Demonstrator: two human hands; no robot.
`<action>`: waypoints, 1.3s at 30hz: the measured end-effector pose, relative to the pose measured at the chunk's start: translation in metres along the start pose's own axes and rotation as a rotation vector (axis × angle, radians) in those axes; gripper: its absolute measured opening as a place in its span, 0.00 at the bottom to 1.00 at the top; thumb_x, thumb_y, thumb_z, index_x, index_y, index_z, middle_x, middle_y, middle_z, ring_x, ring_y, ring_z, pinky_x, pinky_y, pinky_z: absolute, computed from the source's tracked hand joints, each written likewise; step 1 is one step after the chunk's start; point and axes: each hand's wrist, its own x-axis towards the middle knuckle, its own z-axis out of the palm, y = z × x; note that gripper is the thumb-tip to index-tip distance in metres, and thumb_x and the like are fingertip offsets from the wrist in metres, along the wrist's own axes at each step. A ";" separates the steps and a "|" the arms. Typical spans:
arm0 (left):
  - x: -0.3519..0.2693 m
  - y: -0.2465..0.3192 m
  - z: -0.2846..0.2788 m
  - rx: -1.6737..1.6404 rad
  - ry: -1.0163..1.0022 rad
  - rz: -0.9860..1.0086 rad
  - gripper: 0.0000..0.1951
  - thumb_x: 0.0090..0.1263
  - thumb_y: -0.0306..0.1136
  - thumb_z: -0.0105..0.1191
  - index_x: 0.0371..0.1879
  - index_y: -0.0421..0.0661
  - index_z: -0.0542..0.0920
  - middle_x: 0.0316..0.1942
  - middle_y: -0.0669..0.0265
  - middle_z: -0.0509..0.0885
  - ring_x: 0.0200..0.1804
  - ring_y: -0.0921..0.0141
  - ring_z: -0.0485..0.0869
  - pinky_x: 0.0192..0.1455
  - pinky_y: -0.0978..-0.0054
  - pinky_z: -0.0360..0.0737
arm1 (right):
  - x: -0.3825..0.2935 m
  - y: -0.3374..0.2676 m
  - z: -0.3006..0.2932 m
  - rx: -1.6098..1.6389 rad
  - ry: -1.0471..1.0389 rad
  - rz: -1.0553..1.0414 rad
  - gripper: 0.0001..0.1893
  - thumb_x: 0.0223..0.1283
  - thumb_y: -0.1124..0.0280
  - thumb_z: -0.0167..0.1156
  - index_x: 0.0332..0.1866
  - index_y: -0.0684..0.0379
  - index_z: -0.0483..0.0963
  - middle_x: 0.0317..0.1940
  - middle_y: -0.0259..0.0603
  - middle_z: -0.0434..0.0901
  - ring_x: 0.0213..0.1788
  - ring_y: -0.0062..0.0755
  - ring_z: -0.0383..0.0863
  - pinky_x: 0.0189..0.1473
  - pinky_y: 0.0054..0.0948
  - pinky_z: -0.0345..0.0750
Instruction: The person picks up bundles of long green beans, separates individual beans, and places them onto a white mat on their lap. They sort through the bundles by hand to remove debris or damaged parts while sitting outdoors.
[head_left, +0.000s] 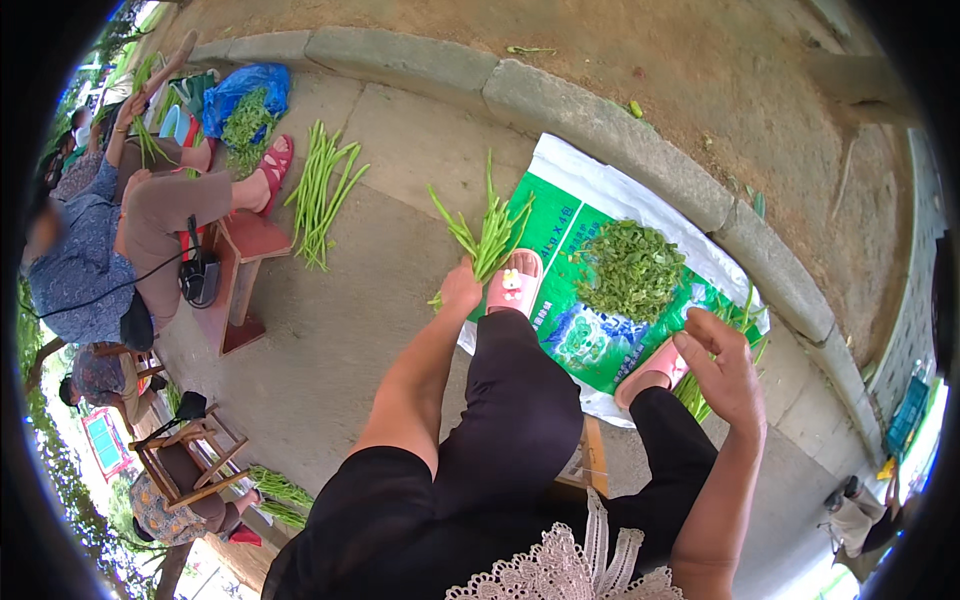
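My left hand grips the lower part of a bundle of long green vegetable stalks, beside my left pink slipper. My right hand is raised above my right slipper, its thumb and forefinger apart, with nothing plainly seen between them. Between my feet, a heap of green leaf pieces lies on a flattened green and white printed plastic sack. More green stalks lie by my right foot, partly hidden behind the right hand.
A curved stone kerb runs beyond the sack. To the left lie loose stalks, near a seated person's red sandal and a reddish wooden stool. Leaves spill from a blue plastic bag. A wooden chair stands lower left.
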 end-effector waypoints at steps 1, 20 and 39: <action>0.001 0.002 0.002 0.040 -0.003 -0.005 0.22 0.59 0.33 0.51 0.53 0.47 0.65 0.37 0.49 0.80 0.41 0.52 0.80 0.42 0.56 0.76 | 0.001 -0.001 0.000 -0.013 -0.014 0.009 0.16 0.56 0.68 0.58 0.44 0.70 0.69 0.27 0.41 0.74 0.32 0.21 0.72 0.35 0.25 0.71; 0.020 -0.011 0.043 0.119 0.160 0.118 0.40 0.55 0.53 0.55 0.62 0.41 0.57 0.52 0.43 0.71 0.54 0.47 0.70 0.58 0.58 0.68 | -0.032 -0.026 -0.031 0.020 0.160 -0.020 0.13 0.54 0.71 0.58 0.40 0.69 0.70 0.27 0.47 0.76 0.30 0.31 0.72 0.36 0.28 0.71; -0.114 0.189 -0.161 -0.430 -0.233 0.509 0.24 0.62 0.28 0.52 0.59 0.40 0.65 0.53 0.59 0.73 0.47 0.74 0.75 0.51 0.77 0.72 | -0.170 0.380 0.046 0.067 0.626 0.812 0.38 0.43 0.54 0.65 0.57 0.70 0.64 0.50 0.58 0.74 0.55 0.45 0.73 0.56 0.34 0.70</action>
